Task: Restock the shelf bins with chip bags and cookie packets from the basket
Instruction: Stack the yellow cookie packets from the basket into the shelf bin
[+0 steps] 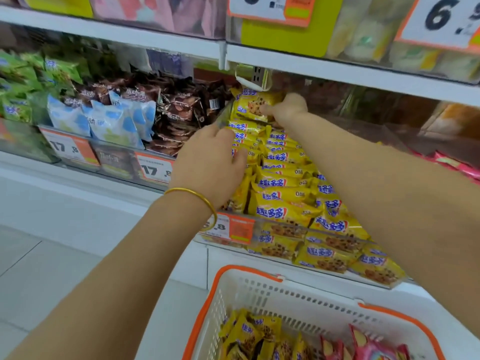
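A clear shelf bin (335,241) holds several yellow cookie packets (285,196) in stacked rows. My right hand (285,107) reaches to the back of this bin and grips one yellow cookie packet (249,105) at the top of the pile. My left hand (210,165), with a gold bangle on the wrist, rests on the packets at the bin's left side, fingers bent over them. Below, a white basket (259,289) with orange rim holds more yellow cookie packets (249,333) and pink chip bags (368,346).
Left of the yellow bin stand bins of brown packets (179,113), blue-white bags (104,118) and green bags (20,84). Orange price tags (153,167) hang on the bin fronts. A white shelf edge (337,71) runs just above my right hand. Red packets (457,165) lie to the right.
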A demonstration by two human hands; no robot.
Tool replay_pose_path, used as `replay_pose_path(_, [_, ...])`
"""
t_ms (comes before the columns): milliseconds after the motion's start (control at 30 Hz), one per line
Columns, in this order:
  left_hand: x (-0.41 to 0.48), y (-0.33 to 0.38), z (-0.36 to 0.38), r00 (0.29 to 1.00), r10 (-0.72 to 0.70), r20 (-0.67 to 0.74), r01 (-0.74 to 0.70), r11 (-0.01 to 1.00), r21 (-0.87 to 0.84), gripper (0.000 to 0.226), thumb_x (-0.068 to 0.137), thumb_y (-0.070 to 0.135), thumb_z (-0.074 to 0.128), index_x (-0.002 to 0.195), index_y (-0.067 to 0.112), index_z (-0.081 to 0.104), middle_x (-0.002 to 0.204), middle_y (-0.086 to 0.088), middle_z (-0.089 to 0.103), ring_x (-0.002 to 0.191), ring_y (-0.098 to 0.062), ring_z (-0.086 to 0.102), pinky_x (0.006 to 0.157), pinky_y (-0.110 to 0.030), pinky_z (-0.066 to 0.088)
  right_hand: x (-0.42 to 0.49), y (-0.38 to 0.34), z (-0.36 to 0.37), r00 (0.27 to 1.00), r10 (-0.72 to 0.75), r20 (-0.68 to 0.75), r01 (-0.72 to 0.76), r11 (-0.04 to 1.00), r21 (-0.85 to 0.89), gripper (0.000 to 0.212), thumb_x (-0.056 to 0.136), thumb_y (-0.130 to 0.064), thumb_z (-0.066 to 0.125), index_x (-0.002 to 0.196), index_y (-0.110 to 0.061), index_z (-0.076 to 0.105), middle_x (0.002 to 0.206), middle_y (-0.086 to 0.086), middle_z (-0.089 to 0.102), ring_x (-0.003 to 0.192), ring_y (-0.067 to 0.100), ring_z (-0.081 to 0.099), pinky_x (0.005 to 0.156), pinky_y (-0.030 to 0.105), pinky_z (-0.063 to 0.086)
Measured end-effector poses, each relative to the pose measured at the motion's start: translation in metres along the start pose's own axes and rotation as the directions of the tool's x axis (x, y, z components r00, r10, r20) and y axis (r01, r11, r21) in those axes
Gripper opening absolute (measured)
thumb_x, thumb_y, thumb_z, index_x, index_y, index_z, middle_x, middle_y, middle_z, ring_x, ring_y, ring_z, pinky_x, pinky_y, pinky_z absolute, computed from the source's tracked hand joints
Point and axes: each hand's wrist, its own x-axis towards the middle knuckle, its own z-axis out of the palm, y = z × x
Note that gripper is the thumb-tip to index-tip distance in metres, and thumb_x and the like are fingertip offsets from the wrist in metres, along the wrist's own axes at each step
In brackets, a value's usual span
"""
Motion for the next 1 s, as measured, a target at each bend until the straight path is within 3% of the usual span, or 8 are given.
replay_pose_path(233, [-0.001, -0.001, 0.002, 1.000, 0.002, -0.019, -0.002, 1.000, 0.019, 0.042, 0.095, 0.038, 0.042, 0.119, 0.006, 0.056, 0.124, -0.012, 0.052, 0.117, -0.026, 0.043, 0.097, -0.037, 0.035, 0.008, 0.000, 0.014, 0.993, -0.118, 0.021, 0.120, 0.982, -0.145, 0.043, 0.087, -0.028, 0.067, 0.122, -0.005, 0.055, 0.122, 0.011, 0.060, 0.112, 0.024, 0.056, 0.085, 0.029, 0.043])
replay_pose_path(433, [-0.003, -0.003, 0.000, 0.999, 0.022, -0.041, -0.024, 0.998, -0.049, 0.037, 0.096, 0.033, 0.046, 0.119, 0.007, 0.058, 0.124, -0.010, 0.053, 0.118, -0.026, 0.044, 0.100, -0.036, 0.034, -0.005, 0.002, -0.002, 0.995, -0.094, 0.024, 0.097, 0.974, -0.205, 0.052, 0.086, -0.032, 0.068, 0.120, 0.004, 0.051, 0.122, 0.013, 0.057, 0.110, 0.026, 0.056, 0.078, 0.028, 0.042])
replay_pose_path(500, [-0.008, -0.002, -0.004, 0.993, 0.070, -0.098, -0.076, 0.995, -0.067, 0.036, 0.095, 0.033, 0.046, 0.113, 0.006, 0.061, 0.120, -0.009, 0.057, 0.114, -0.027, 0.048, 0.098, -0.036, 0.035, -0.018, 0.001, -0.014, 0.996, -0.081, 0.037, 0.087, 0.979, -0.184, 0.052, 0.086, -0.025, 0.069, 0.122, 0.007, 0.049, 0.118, 0.016, 0.058, 0.089, 0.025, 0.061, 0.070, 0.029, 0.047])
replay_pose_path(567, [-0.021, 0.003, -0.010, 0.975, 0.155, -0.161, -0.162, 0.986, -0.034, 0.037, 0.090, 0.032, 0.043, 0.106, 0.006, 0.064, 0.113, -0.010, 0.062, 0.108, -0.029, 0.052, 0.094, -0.035, 0.036, -0.044, -0.001, -0.034, 0.995, -0.080, 0.057, 0.085, 0.992, -0.095, 0.050, 0.087, -0.018, 0.068, 0.125, 0.005, 0.045, 0.102, 0.016, 0.057, 0.062, 0.017, 0.053, 0.049, 0.024, 0.043])
replay_pose_path(700, [-0.073, 0.028, -0.020, 0.933, 0.314, -0.175, -0.323, 0.946, -0.028, 0.026, 0.089, 0.025, 0.046, 0.098, 0.011, 0.066, 0.105, -0.003, 0.066, 0.095, -0.030, 0.056, 0.081, -0.044, 0.043, -0.146, 0.009, -0.091, 0.961, -0.183, 0.209, 0.162, 0.980, 0.111, 0.036, 0.087, -0.017, 0.067, 0.116, -0.008, 0.048, 0.083, 0.008, 0.061, 0.065, 0.015, 0.061, 0.047, 0.026, 0.043])
replay_pose_path(800, [-0.117, 0.039, -0.008, 0.905, 0.424, -0.010, -0.425, 0.905, -0.034, 0.024, 0.087, 0.020, 0.047, 0.093, 0.009, 0.068, 0.100, -0.005, 0.068, 0.090, -0.032, 0.058, 0.077, -0.044, 0.045, -0.235, 0.044, -0.113, 0.860, -0.264, 0.437, 0.193, 0.961, 0.200, 0.014, 0.086, -0.015, 0.065, 0.098, -0.016, 0.058, 0.069, 0.005, 0.064, 0.048, 0.008, 0.059, 0.040, 0.024, 0.043])
replay_pose_path(933, [-0.168, 0.030, 0.023, 0.840, 0.365, 0.403, -0.415, 0.909, 0.043, 0.033, 0.082, 0.029, 0.039, 0.090, 0.013, 0.068, 0.096, -0.004, 0.067, 0.088, -0.031, 0.059, 0.070, -0.045, 0.051, -0.294, 0.130, -0.063, 0.696, 0.007, 0.718, -0.036, 0.999, 0.025, 0.005, 0.090, -0.017, 0.061, 0.094, -0.017, 0.058, 0.074, 0.003, 0.063, 0.050, 0.005, 0.061, 0.044, 0.024, 0.048])
replay_pose_path(1000, [-0.185, 0.021, 0.036, 0.784, 0.291, 0.549, -0.395, 0.915, 0.079, 0.040, 0.079, 0.033, 0.034, 0.088, 0.014, 0.069, 0.091, -0.004, 0.068, 0.085, -0.031, 0.060, 0.067, -0.044, 0.053, -0.303, 0.184, -0.017, 0.645, 0.143, 0.751, -0.070, 0.989, -0.129, 0.003, 0.094, -0.015, 0.056, 0.096, -0.014, 0.056, 0.087, 0.005, 0.063, 0.065, 0.014, 0.065, 0.060, 0.035, 0.056])
